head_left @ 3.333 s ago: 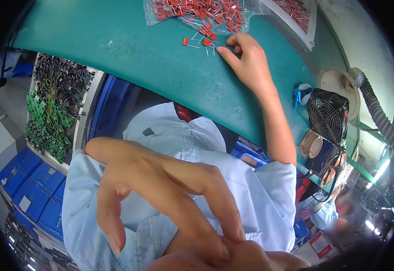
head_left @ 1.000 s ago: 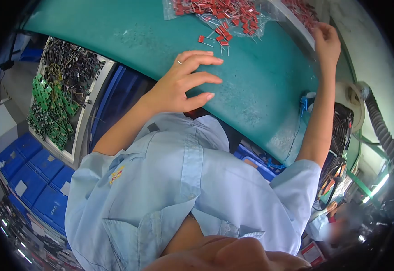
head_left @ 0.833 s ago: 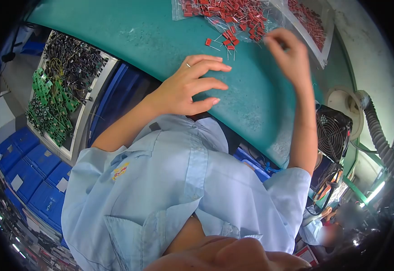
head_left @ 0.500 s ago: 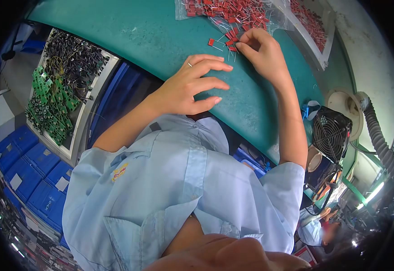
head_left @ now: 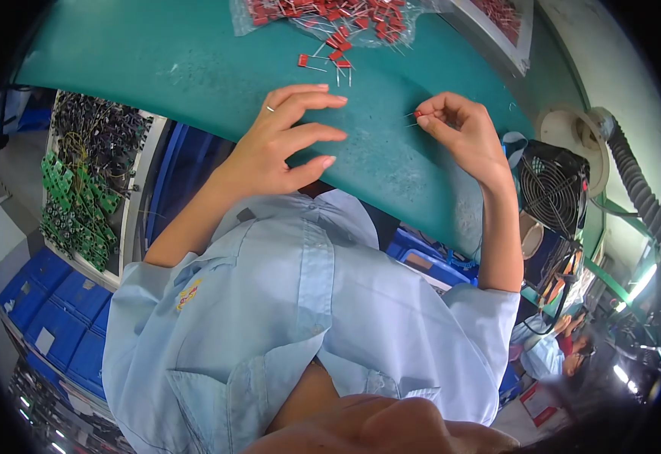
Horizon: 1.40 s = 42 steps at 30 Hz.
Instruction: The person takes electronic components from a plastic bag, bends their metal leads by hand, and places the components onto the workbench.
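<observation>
My right hand (head_left: 467, 136) is closed in a pinch on a small red capacitor (head_left: 419, 114), its thin leads pointing left, above the green tabletop (head_left: 391, 159). My left hand (head_left: 281, 140), with a ring on one finger, hovers over the table with its fingers spread and nothing in them. Just beyond its fingertips lie several loose red capacitors (head_left: 302, 60) with wire leads. Behind them is a clear plastic bag (head_left: 240, 23) full of the same red parts, spilling at its mouth.
A pale tray (head_left: 523, 49) of red parts stands at the upper right. A black fan (head_left: 554, 189) and a grey flexible hose (head_left: 629, 163) are at the right. Left of the table sit a tray of green circuit boards (head_left: 81, 200) and blue crates (head_left: 69, 333). Another person (head_left: 546, 356) works at lower right.
My right hand has drawn away from the loose pile, rightward and toward me, with one red capacitor in its fingertips. My left hand stays spread. The whole view has shifted slightly.
</observation>
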Each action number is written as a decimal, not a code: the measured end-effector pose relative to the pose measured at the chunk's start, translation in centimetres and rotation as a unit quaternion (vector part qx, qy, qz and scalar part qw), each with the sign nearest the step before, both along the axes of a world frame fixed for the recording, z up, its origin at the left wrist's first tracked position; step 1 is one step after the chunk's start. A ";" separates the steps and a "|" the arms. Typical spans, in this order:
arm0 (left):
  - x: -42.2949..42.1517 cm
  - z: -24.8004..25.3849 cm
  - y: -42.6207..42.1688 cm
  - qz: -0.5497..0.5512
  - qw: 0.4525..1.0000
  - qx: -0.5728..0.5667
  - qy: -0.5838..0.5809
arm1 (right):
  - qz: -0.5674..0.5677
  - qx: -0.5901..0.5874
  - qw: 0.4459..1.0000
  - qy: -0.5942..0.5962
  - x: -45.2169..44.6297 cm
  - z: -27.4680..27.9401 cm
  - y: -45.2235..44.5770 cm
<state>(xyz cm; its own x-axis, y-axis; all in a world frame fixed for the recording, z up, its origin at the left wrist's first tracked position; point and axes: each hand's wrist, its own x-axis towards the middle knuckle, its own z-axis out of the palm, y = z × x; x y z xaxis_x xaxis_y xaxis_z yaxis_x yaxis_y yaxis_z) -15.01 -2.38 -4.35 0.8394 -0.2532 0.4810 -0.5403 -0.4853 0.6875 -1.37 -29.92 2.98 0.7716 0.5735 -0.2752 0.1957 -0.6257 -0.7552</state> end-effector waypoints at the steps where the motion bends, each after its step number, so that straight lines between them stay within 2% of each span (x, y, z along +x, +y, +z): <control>1: 0.0 0.0 -0.1 0.003 1.000 0.001 0.000 | 0.009 -0.020 1.000 0.008 0.1 0.4 0.1; 7: 0.1 0.1 -0.2 0.013 1.000 0.011 0.001 | 0.068 -0.100 0.993 -0.011 0.8 0.7 1.4; 16: 0.3 0.0 -0.2 0.014 1.000 0.012 0.002 | 0.069 -0.055 0.986 -0.144 -0.6 -1.7 1.3; 19: 0.3 0.0 -0.2 0.014 1.000 0.015 0.001 | 0.058 -0.079 0.982 -0.159 -1.5 -1.0 1.9; 28: 0.2 0.0 -0.2 0.016 1.000 0.009 0.000 | 0.096 -0.088 0.904 -0.408 -4.0 -3.2 2.1; 31: 0.1 0.0 -0.2 0.016 1.000 0.009 -0.004 | 0.087 -0.065 0.918 -0.381 -3.9 -2.8 2.0; 33: 0.1 -0.1 -0.2 0.012 1.000 0.004 -0.005 | 0.062 -0.033 0.947 -0.313 -3.3 -2.5 1.7; 37: 0.1 -0.2 0.0 0.010 1.000 0.000 -0.011 | -0.006 -0.008 0.974 -0.226 0.9 -0.7 0.8; 40: 0.1 -0.1 -0.2 0.005 1.000 0.008 -0.009 | -0.060 0.030 0.939 -0.339 10.4 -1.3 -2.1; 42: -0.1 0.0 -0.2 0.011 1.000 0.004 -0.014 | -0.153 -0.012 0.915 -0.372 16.7 -1.2 -4.1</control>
